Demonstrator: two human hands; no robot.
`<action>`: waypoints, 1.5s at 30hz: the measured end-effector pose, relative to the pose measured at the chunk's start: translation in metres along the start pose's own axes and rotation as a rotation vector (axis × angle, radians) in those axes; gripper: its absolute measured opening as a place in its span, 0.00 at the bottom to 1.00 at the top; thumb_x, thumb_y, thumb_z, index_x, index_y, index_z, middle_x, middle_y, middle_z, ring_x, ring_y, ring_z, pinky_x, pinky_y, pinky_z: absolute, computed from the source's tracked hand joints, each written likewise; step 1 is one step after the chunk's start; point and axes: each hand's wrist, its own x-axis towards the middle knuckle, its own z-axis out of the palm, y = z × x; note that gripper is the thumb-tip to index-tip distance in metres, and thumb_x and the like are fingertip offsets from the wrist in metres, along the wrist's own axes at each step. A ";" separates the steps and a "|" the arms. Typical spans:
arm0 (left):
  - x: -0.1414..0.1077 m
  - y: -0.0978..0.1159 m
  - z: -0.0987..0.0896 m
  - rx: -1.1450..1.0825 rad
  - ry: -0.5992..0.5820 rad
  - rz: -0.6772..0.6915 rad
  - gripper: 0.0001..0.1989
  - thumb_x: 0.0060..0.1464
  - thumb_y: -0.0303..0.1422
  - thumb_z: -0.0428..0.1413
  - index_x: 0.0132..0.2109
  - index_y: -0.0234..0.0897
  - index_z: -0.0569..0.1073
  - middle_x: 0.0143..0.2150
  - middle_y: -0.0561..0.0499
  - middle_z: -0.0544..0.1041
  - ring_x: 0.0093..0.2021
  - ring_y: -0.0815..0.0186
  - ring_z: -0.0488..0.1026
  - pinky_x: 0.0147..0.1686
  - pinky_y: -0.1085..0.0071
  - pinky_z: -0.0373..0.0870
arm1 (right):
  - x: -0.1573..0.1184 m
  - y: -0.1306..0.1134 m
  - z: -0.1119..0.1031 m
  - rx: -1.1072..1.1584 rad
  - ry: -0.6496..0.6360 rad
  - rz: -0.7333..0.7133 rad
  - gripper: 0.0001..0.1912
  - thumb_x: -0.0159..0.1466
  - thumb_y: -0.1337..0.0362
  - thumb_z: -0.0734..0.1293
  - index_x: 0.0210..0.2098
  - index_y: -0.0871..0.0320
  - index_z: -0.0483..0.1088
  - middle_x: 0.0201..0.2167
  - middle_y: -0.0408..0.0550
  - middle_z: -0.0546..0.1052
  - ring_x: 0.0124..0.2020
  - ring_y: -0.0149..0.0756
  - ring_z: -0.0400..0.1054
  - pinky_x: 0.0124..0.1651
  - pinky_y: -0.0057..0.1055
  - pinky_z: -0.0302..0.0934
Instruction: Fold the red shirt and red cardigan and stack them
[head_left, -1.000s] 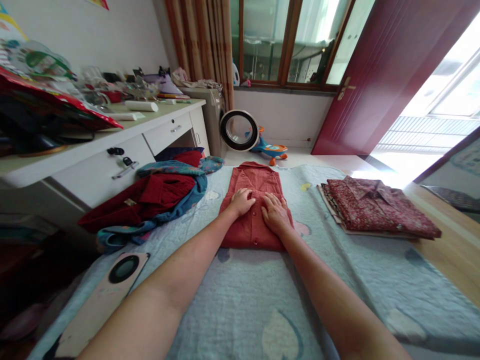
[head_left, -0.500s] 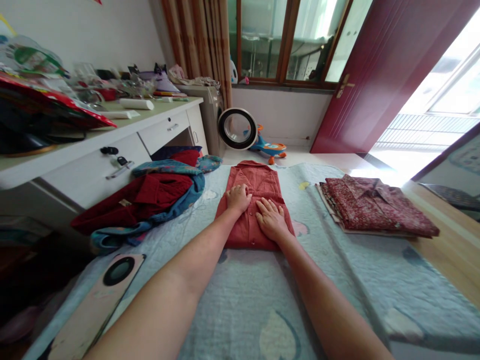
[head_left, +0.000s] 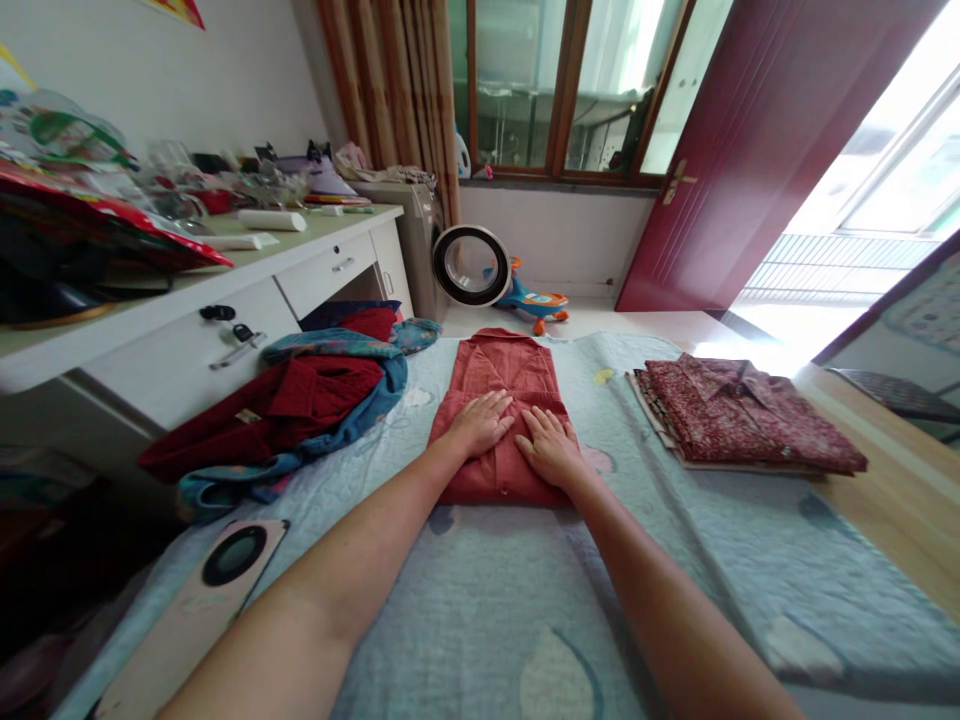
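Note:
A folded coral-red shirt [head_left: 504, 360] lies on the pale blue quilted cover [head_left: 465, 600], its collar at the far end and buttons showing down the front. My left hand [head_left: 484, 424] rests flat on the shirt's folded-up part, fingers stretched toward the middle. Beside it, my right hand [head_left: 549, 445] presses flat on the right half, fingers spread. Neither hand grips the cloth. Part of the button line between the hands is visible; the cloth under both palms is hidden.
On the right sits a stack of folded patterned clothes [head_left: 750, 415]. Rumpled dark red and blue clothes [head_left: 322, 390] lie at left, near a pink phone [head_left: 202, 600]. A cluttered white desk [head_left: 330, 245] stands behind them. Farther off are an open washing machine door [head_left: 471, 265] and a blue toy [head_left: 532, 303].
My left hand has gone from curled at the fold's edge to lying flat, slightly nearer and to the right. My right hand has shifted slightly; the whole view has tilted a little.

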 end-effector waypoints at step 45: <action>-0.152 0.000 -0.043 -0.323 -0.031 -0.298 0.48 0.39 0.19 0.57 0.69 0.38 0.54 0.69 0.36 0.51 0.58 0.52 0.70 0.57 0.63 0.67 | -0.098 0.048 -0.020 0.028 0.061 -0.250 0.42 0.50 0.72 0.64 0.65 0.62 0.57 0.66 0.61 0.56 0.67 0.51 0.48 0.66 0.46 0.49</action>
